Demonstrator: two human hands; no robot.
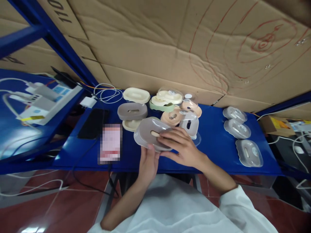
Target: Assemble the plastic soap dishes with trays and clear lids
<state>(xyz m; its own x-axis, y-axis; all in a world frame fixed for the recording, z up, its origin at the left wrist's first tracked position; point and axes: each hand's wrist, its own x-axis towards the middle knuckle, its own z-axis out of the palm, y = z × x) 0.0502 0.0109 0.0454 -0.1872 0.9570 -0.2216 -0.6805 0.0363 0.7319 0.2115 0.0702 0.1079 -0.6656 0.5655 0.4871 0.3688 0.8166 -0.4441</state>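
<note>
My left hand (148,161) grips a greyish oval plastic box (144,131) from its near side, thumb at the rim and the other fingers partly hidden beneath. My right hand (183,147) lies over the box's right end, fingers bent on its top. The box is held above the blue table, and a clear cover with a shiny edge seems to sit on it. A pale oblong slot (154,133) shows in its middle. Just behind it are a grey oval box part (121,111), a cream part (131,125) and a clear-covered grey box (190,127).
Cream trays (136,94), a green part (161,106) and peach parts (170,117) crowd the back. Three clear-covered boxes (249,153) stand at the right. A black phone (92,123), a blurred-out screen (110,142), cables and a power strip (52,100) lie left. Cardboard (145,48) walls the back.
</note>
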